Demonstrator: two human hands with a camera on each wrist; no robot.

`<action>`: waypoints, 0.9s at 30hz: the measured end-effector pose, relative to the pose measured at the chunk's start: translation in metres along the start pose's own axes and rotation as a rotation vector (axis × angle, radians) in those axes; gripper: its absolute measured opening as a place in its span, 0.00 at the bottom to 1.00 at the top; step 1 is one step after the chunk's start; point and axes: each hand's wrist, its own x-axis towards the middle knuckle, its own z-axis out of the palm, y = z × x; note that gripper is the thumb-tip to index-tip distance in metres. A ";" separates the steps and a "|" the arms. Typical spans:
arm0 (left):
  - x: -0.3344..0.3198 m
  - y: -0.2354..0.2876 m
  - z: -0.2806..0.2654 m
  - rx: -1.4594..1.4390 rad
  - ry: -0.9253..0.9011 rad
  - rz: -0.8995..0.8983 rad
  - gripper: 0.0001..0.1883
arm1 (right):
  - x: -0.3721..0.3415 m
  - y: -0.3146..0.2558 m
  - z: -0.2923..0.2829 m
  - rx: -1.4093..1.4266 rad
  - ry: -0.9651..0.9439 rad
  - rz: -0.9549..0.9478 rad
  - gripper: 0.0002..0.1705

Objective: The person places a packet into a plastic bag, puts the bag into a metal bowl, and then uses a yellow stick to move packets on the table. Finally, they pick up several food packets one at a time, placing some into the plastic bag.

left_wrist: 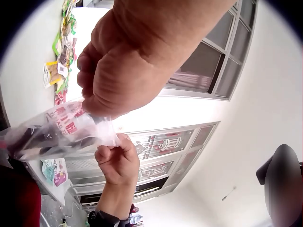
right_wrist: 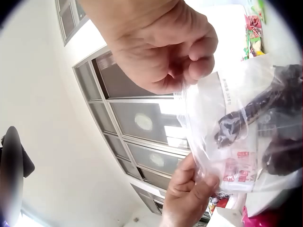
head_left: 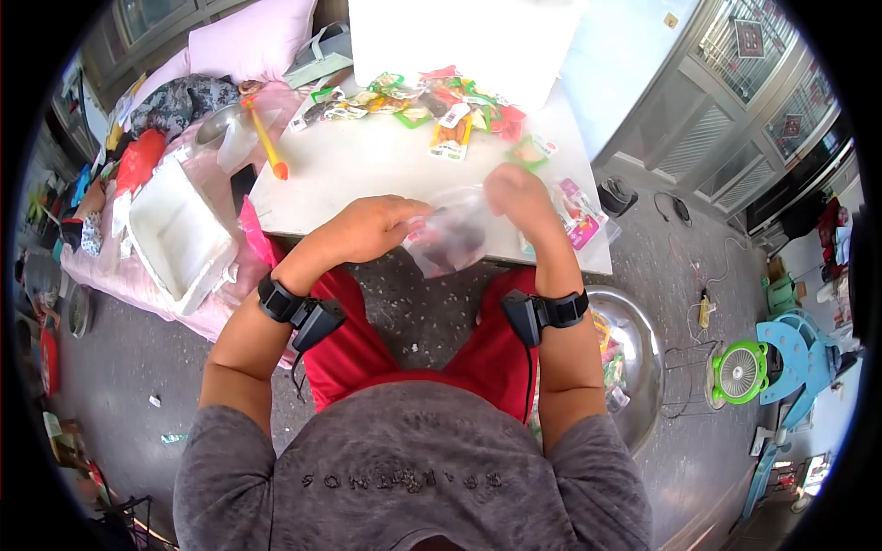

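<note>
A clear plastic bag (head_left: 447, 241) with red printing holds dark brown pieces, seen close up in the right wrist view, where one piece is long and narrow. It hangs at the near edge of the white table (head_left: 340, 161), above the person's knees. My left hand (head_left: 372, 228) pinches one end of the bag's top edge. The other end is gripped by my right hand (head_left: 522, 197), fingers curled, slightly blurred in the head view. A zip-like strip runs along the edge between the hands. Beside the right hand lies a pink and white packet (head_left: 577, 216).
Several snack packets (head_left: 450, 142) are heaped along the table's back. A yellow stick with orange ends (head_left: 264, 138) lies at its left. On the pink-covered bed stands a white foam box (head_left: 179, 234). To the right, a metal basin (head_left: 648, 335) holds packets, near a green fan (head_left: 740, 372).
</note>
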 end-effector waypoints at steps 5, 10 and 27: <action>0.009 -0.003 0.010 0.119 -0.153 -0.018 0.13 | -0.010 0.003 -0.001 -0.168 0.044 -0.114 0.07; 0.021 -0.004 0.009 0.050 -0.033 0.046 0.13 | -0.008 0.011 -0.005 -0.182 0.135 -0.081 0.08; -0.003 0.055 0.018 -0.535 -0.250 -0.003 0.15 | -0.108 0.008 0.008 -0.243 -0.331 -0.149 0.32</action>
